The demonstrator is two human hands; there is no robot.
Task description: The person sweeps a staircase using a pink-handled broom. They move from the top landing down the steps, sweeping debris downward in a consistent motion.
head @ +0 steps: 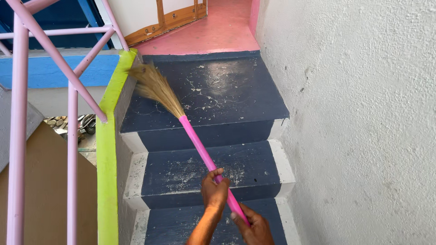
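Seen from above, a person stands on a flight of dark blue painted concrete stairs [204, 172] with white-edged treads, sweeping with a soft grass broom that has a bright pink plastic handle [200, 145]. Both bare hands are wrapped shut around the lower end of that handle. The left hand [215, 188] sits higher up the shaft with fingers curled over it, and the right hand [254, 227] grips just below, near the bottom edge of the view, a staggered hold that likely gives reach and leverage for pushing the broom forward. The handle slants up and to the left from the hands, and its fan of tan bristles [154, 86] lies on the far left corner of the wide top step, touching or just beside the lime green painted stair edge [108, 149], seemingly to work dust out of that corner. Pale grit and paint flecks are scattered on the tread nearest the hands and on the top step. A pale pink metal railing [72, 136] runs down the left side, a rough white plastered wall [363, 127] closes the right, and a pink floor landing [213, 31] lies beyond the top step.
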